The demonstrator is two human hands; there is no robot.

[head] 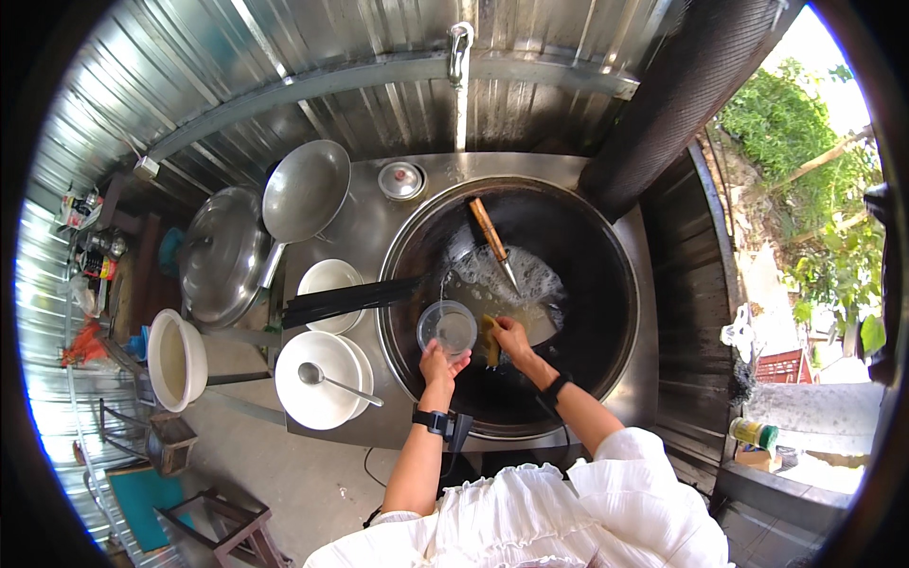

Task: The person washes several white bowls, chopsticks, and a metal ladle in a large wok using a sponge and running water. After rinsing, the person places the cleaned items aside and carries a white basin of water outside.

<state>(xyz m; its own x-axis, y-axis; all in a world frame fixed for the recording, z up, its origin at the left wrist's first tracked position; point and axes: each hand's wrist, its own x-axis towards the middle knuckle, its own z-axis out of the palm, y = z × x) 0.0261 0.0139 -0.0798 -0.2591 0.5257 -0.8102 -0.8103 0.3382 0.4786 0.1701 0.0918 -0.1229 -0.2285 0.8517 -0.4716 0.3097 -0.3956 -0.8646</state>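
Observation:
My left hand (444,361) holds a clear plastic container (446,328) over the near left part of a large dark wok (603,298). Just to its right, my right hand (513,341) grips a yellowish sponge or cloth (490,339). Foamy, cloudy water (529,273) lies in the wok. In it rests a metal tool with a wooden handle (487,226), its tip in the water. A thin stream of water falls near the container. What the container holds is hard to tell.
Black sticks (348,301) lie over a white bowl (329,273) and the wok's left rim. White plates (305,408) with a metal spoon (341,384), a steel pan (305,192), a large lid (221,259) and a lidded pot (400,180) stand leftward. A tap (460,53) is on the wall.

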